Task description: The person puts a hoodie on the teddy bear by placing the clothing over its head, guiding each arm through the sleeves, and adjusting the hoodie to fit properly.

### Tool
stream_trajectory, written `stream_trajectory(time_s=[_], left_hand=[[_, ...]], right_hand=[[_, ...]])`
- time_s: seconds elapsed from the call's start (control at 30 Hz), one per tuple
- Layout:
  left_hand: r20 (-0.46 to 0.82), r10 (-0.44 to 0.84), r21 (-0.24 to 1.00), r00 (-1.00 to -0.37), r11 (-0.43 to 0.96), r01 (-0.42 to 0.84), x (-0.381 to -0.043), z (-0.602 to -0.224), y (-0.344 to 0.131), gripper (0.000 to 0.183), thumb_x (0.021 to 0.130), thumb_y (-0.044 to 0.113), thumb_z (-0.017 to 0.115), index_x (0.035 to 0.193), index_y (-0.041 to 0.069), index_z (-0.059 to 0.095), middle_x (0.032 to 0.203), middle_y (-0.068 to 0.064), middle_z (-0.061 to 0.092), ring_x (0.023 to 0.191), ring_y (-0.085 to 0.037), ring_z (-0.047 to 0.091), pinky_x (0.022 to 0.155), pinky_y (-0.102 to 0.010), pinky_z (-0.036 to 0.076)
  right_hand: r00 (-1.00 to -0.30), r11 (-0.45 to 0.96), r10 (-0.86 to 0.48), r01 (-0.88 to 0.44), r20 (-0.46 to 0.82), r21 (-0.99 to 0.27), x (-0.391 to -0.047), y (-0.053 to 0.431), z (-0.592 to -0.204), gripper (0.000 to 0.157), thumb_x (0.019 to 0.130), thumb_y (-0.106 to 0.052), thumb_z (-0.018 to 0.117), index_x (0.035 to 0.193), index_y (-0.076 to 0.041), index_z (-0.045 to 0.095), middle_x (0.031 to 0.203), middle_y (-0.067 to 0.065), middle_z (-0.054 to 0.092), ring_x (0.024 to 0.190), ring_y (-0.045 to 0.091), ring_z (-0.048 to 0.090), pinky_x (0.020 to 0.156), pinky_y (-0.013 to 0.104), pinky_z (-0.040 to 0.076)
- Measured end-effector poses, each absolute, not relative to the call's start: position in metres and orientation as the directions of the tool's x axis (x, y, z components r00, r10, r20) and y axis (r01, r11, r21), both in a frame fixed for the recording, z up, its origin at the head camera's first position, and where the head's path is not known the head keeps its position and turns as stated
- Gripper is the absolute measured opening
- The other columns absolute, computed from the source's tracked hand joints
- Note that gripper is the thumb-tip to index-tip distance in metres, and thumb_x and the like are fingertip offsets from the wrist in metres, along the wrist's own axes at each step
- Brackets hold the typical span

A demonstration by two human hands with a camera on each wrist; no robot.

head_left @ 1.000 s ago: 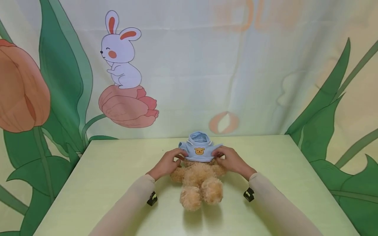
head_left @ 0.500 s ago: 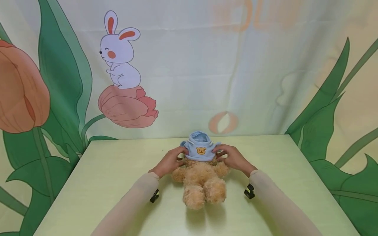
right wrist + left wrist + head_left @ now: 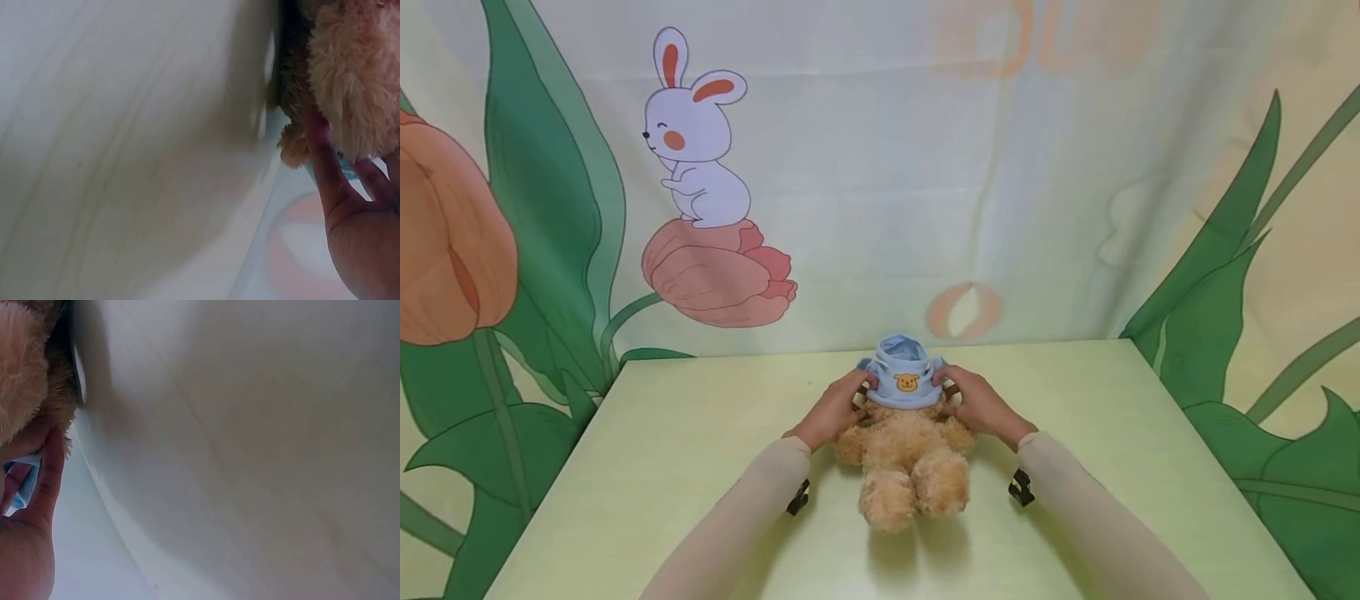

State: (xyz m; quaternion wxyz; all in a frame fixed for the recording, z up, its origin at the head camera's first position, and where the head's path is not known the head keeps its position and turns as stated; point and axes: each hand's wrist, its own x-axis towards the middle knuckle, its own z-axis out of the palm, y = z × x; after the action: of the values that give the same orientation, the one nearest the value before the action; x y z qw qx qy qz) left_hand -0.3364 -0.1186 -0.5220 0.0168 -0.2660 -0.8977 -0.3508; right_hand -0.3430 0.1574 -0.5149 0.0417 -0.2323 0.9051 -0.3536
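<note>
A fluffy tan teddy bear (image 3: 904, 446) lies on the table, its legs towards the person. Its head is covered by a small light-blue hoodie (image 3: 891, 385) with a yellow bear face on the front; the neck opening gapes at the far end. My left hand (image 3: 835, 408) pinches the hoodie's left side between thumb and fingers, and my right hand (image 3: 987, 405) does likewise on the right. In the left wrist view, tan fur (image 3: 22, 372) hides part of the fingers. Fur (image 3: 356, 81) also lies against the right hand in the right wrist view.
The pale yellow-green table (image 3: 700, 433) ends at a fabric backdrop (image 3: 850, 167) printed with a rabbit (image 3: 696, 125), tulips and leaves. Black wrist camera mounts (image 3: 1021, 487) hang below both sleeves.
Both hands have drawn a little closer together along the hoodie's sides. The right hand has shifted left, and the hoodie's sleeves stick out less than before.
</note>
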Motion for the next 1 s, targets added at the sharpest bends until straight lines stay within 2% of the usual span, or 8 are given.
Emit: stream_trajectory(time_s=[0.27,0.43,0.63,0.73,0.87,1.0], left_hand=[[0.225,0.463,0.571,-0.857,0.650,0.501,-0.340,-0.520,-0.112,0.046,0.079,-0.017,0.066,0.114,0.008,0.050,0.119,-0.012,0.059,0.105,-0.028,0.064,0.086,-0.040,0.054],[0.178,0.454,0.535,-0.873,0.700,0.473,-0.340,-0.521,-0.111,0.043,0.081,-0.011,0.069,0.112,0.010,0.048,0.113,-0.013,0.065,0.104,-0.028,0.063,0.088,-0.041,0.052],[0.167,0.468,0.492,-0.868,0.723,0.485,-0.338,-0.522,-0.112,0.037,0.085,-0.006,0.069,0.110,0.011,0.047,0.101,-0.012,0.065,0.097,-0.028,0.062,0.086,-0.042,0.050],[0.179,0.477,0.461,-0.860,0.732,0.502,-0.336,-0.523,-0.111,0.036,0.086,-0.004,0.069,0.108,0.011,0.046,0.096,-0.010,0.064,0.091,-0.026,0.061,0.081,-0.040,0.050],[0.198,0.488,0.414,-0.850,0.744,0.524,-0.333,-0.522,-0.110,0.033,0.088,-0.002,0.068,0.107,0.010,0.044,0.089,-0.010,0.064,0.083,-0.024,0.062,0.074,-0.037,0.050],[0.207,0.480,0.379,-0.853,0.764,0.522,-0.331,-0.522,-0.109,0.033,0.089,-0.002,0.066,0.109,0.010,0.043,0.087,-0.012,0.066,0.078,-0.023,0.064,0.068,-0.035,0.049]], right_hand=[[-0.901,0.678,-0.426,-0.380,0.085,-0.630,-0.342,0.153,-0.511,0.045,0.083,0.012,0.065,0.116,-0.014,0.051,0.131,0.011,0.057,0.106,0.027,0.065,0.079,0.036,0.055],[-0.895,0.700,-0.437,-0.402,0.090,-0.591,-0.342,0.150,-0.513,0.044,0.083,0.011,0.063,0.116,-0.015,0.049,0.127,0.013,0.060,0.102,0.026,0.065,0.077,0.034,0.054],[-0.881,0.704,-0.466,-0.426,0.083,-0.568,-0.342,0.147,-0.514,0.043,0.085,0.013,0.058,0.115,-0.014,0.045,0.106,0.012,0.062,0.081,0.019,0.058,0.068,0.031,0.044],[-0.876,0.710,-0.475,-0.438,0.083,-0.552,-0.342,0.147,-0.516,0.037,0.089,0.009,0.059,0.114,-0.013,0.043,0.101,0.010,0.062,0.071,0.016,0.052,0.065,0.031,0.041],[-0.871,0.730,-0.476,-0.470,0.124,-0.496,-0.341,0.147,-0.519,0.029,0.093,-0.001,0.064,0.108,-0.014,0.043,0.101,0.008,0.062,0.072,0.016,0.052,0.067,0.032,0.042],[-0.858,0.741,-0.485,-0.506,0.169,-0.443,-0.339,0.147,-0.520,0.025,0.095,-0.007,0.063,0.104,-0.014,0.041,0.089,0.004,0.059,0.072,0.018,0.050,0.067,0.032,0.039]])
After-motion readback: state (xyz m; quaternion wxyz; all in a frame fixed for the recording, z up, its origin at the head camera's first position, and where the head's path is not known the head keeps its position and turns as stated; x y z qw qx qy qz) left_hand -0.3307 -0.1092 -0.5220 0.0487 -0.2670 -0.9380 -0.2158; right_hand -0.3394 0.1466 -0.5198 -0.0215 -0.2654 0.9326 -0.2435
